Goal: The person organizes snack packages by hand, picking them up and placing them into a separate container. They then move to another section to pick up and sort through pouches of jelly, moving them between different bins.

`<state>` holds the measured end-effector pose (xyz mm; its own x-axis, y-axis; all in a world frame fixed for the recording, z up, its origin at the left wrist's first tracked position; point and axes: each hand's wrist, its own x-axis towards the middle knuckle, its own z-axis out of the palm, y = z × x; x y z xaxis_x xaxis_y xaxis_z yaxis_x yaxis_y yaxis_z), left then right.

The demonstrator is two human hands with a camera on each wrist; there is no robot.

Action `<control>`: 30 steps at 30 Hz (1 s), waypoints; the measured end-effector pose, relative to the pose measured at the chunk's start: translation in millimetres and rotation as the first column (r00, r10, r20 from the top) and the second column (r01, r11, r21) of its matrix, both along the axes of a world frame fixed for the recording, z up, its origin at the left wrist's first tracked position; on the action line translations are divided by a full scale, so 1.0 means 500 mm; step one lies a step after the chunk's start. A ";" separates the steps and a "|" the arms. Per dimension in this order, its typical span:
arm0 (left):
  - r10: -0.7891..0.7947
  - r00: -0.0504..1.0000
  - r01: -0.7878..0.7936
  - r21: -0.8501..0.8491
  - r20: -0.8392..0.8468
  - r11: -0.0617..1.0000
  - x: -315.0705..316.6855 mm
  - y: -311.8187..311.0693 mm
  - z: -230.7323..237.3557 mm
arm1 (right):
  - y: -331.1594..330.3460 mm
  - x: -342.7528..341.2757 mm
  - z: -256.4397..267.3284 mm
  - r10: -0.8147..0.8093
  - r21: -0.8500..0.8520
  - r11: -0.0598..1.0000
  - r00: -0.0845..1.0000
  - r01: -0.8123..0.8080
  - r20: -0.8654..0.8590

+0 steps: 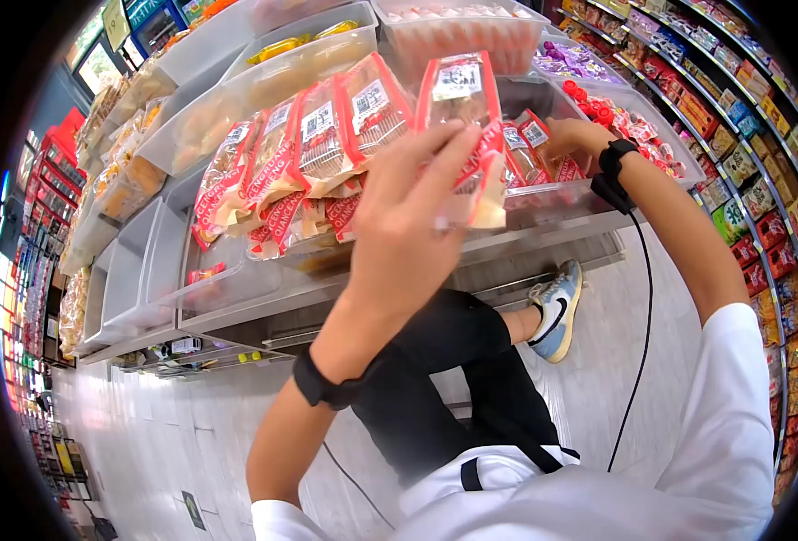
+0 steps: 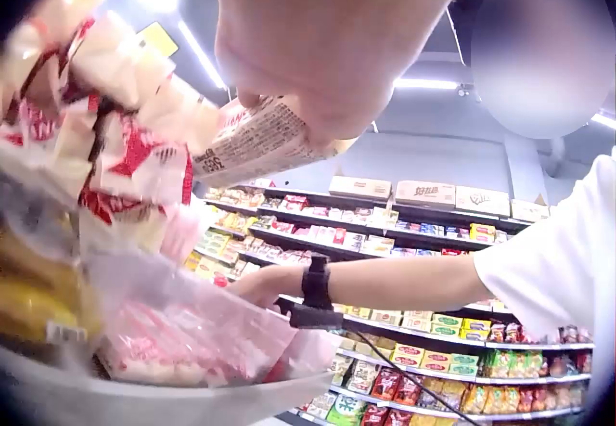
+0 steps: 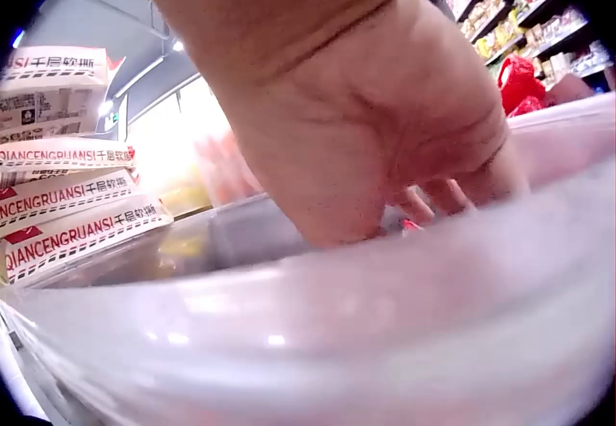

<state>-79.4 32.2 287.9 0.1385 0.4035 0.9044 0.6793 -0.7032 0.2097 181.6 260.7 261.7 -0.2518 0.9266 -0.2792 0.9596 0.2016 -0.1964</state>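
Note:
In the head view my left hand holds a red-and-white bread packet upright, fingers across its front, beside a pile of similar packets. The left wrist view shows the underside of this hand against the printed packet. My right hand reaches down into a clear bin with smaller red-edged packets. In the right wrist view the bin's wall hides the fingertips of that hand, so whether they grip anything cannot be told.
Right of that bin lie red-wrapped sweets. Behind stand tubs of pink-white packs and yellow packs. Left are plastic bins. Stocked shelves line the right. A cable hangs from the right wrist.

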 end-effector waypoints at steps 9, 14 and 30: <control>-0.080 0.996 0.081 -0.023 0.026 0.996 0.119 0.067 -0.144 | 0.151 0.055 -0.108 0.092 -0.430 0.902 0.987 -0.028 0.129; -0.032 0.999 0.030 -0.032 -0.044 0.999 0.127 0.094 -0.171 | 0.158 0.070 -0.116 0.068 -0.445 0.895 0.985 0.010 0.160; -0.003 0.998 0.004 0.008 -0.060 1.000 0.124 0.094 -0.184 | 0.133 0.008 -0.088 0.060 -0.890 0.451 0.993 0.065 0.103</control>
<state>-17.3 79.3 195.8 0.1939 0.3961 0.8975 0.6882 -0.7069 0.1633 185.7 327.1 217.9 -0.1616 0.1544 -0.9747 0.9855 -0.0262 -0.1676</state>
